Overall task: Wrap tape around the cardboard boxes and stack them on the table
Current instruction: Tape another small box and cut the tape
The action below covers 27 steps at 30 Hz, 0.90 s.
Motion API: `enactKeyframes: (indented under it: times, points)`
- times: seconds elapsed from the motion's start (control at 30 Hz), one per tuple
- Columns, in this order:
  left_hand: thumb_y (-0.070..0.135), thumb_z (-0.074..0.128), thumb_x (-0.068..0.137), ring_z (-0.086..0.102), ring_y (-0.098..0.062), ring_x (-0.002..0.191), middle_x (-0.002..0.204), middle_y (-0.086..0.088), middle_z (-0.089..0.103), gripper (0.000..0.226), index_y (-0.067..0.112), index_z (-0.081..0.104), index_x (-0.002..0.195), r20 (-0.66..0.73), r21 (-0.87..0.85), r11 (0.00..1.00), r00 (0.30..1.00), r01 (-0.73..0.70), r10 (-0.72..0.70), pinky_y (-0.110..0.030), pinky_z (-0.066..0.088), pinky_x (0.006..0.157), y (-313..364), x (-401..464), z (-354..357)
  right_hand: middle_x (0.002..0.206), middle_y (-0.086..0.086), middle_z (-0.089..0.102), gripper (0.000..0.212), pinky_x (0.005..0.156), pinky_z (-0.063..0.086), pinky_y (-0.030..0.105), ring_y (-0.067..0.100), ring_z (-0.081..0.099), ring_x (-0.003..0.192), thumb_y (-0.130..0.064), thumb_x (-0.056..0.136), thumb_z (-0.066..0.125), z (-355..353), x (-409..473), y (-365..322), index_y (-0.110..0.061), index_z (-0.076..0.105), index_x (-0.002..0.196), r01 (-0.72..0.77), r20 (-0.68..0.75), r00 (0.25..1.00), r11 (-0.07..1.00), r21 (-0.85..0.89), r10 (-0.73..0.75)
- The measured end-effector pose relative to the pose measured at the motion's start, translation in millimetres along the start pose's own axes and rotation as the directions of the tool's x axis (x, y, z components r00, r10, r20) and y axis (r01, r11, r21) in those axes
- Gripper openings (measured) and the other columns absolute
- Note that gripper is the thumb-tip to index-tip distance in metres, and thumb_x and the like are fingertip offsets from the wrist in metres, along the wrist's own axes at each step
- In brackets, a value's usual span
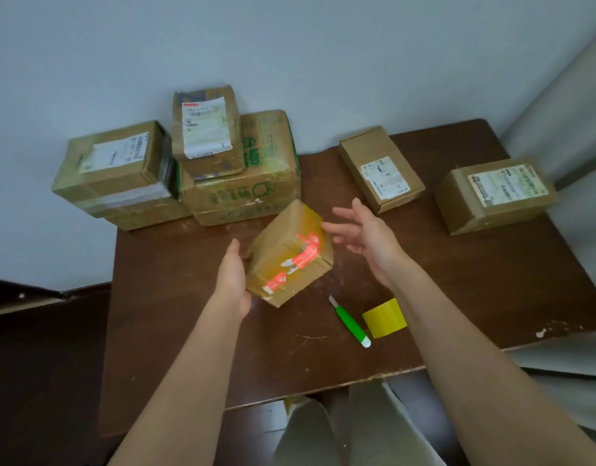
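Observation:
A small cardboard box [291, 253] with orange-red tape scraps and a yellowish taped end sits tilted at the middle of the brown table [491, 280]. My left hand [234, 277] lies flat against its left side, fingers straight. My right hand [363, 235] hovers open just right of the box, fingertips near its top right corner, apart from it or barely touching. A yellow tape roll [385, 318] and a green utility knife [350, 322] lie on the table near my right forearm.
Stacked boxes stand at the back left: a labelled box [118, 169], a large green-printed box [256, 186] and a small labelled box [207, 129] on top. Two single boxes [382, 169] [496, 195] sit at the back right. A wall runs behind.

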<state>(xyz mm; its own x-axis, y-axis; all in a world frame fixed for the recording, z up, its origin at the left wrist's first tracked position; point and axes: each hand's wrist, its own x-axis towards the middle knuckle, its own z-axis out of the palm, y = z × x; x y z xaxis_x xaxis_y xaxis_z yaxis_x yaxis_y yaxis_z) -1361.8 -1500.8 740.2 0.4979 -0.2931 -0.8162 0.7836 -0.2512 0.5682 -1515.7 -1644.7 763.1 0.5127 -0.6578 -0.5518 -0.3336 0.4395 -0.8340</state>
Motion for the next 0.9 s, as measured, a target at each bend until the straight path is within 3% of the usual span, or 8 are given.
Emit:
enactKeyframes:
  times: [0.13,0.23,0.37,0.43,0.5,0.63,0.77,0.9]
  points:
    - [0.053,0.041,0.101,0.066,-0.030,0.092,0.109,-0.014,0.068,0.051,0.014,0.049,0.134,-0.015,-0.032,0.998,0.999,0.052,-0.052,-0.047,0.052,0.090,4,10,-30,0.100,-0.007,0.078,0.049,0.087,0.039,0.026,0.011,0.062,0.106,-0.049,0.108,0.021,31,-13,-2,-0.027,0.059,0.130,0.038,0.017,0.999,0.999,0.002,-0.038]
    - [0.052,0.042,0.100,0.066,-0.032,0.097,0.110,-0.015,0.067,0.048,0.011,0.055,0.121,0.015,-0.053,0.997,0.998,0.063,-0.062,-0.048,0.052,0.091,6,13,-38,0.095,-0.008,0.078,0.049,0.098,0.037,0.029,0.010,0.061,0.111,-0.047,0.109,0.022,37,-17,3,-0.024,0.059,0.132,0.044,-0.022,0.999,0.999,0.012,-0.043]
    - [0.051,0.032,0.103,0.064,-0.024,0.104,0.114,-0.008,0.069,0.056,0.010,0.060,0.128,0.114,-0.132,0.990,0.991,-0.049,0.064,-0.039,0.050,0.088,15,13,-45,0.108,-0.007,0.075,0.047,0.099,0.045,0.035,0.013,0.064,0.108,-0.049,0.107,0.028,31,-18,12,-0.024,0.058,0.132,-0.018,-0.136,0.990,0.996,0.093,0.030]
    - [0.050,0.024,0.105,0.065,-0.019,0.100,0.113,-0.006,0.073,0.058,0.012,0.058,0.131,0.220,-0.090,0.984,0.960,-0.156,0.173,-0.035,0.044,0.092,22,5,-41,0.120,-0.007,0.066,0.045,0.095,0.051,0.041,0.017,0.065,0.107,-0.056,0.103,0.037,30,-19,19,-0.029,0.055,0.135,-0.108,-0.160,0.978,0.980,0.169,0.135]
    - [0.048,0.017,0.106,0.061,-0.014,0.085,0.112,-0.003,0.074,0.058,0.014,0.060,0.128,0.323,0.028,0.959,0.910,-0.282,0.259,-0.032,0.039,0.085,29,-8,-30,0.127,-0.002,0.062,0.044,0.092,0.055,0.048,0.025,0.064,0.112,-0.054,0.100,0.048,28,-17,29,-0.030,0.053,0.136,-0.177,-0.162,0.962,0.954,0.241,0.219]
    - [0.044,0.017,0.107,0.047,-0.012,0.071,0.112,-0.008,0.074,0.059,0.010,0.063,0.121,0.428,0.088,0.908,0.839,-0.409,0.336,-0.029,0.035,0.070,42,-24,-9,0.118,0.009,0.069,0.028,0.080,0.055,0.049,0.032,0.067,0.106,-0.036,0.099,0.057,23,-13,43,-0.023,0.059,0.124,-0.240,-0.103,0.938,0.836,0.493,0.330]
    - [0.038,0.027,0.107,0.058,-0.014,0.076,0.109,-0.009,0.074,0.049,0.007,0.065,0.114,0.379,0.084,0.894,0.844,-0.440,0.380,-0.029,0.044,0.073,42,-21,-6,0.119,0.009,0.069,0.029,0.088,0.053,0.053,0.032,0.067,0.107,-0.034,0.100,0.055,13,-4,40,-0.023,0.059,0.126,-0.223,-0.108,0.937,0.807,0.547,0.332]
    - [0.043,0.027,0.106,0.062,-0.018,0.101,0.117,-0.001,0.071,0.048,0.017,0.066,0.112,0.359,0.300,0.861,0.885,-0.410,0.296,-0.034,0.045,0.089,24,-9,-6,0.128,0.004,0.060,0.030,0.085,0.055,0.050,0.028,0.061,0.114,-0.027,0.102,0.053,5,4,37,-0.027,0.052,0.132,-0.152,-0.216,0.943,0.906,0.395,0.252]
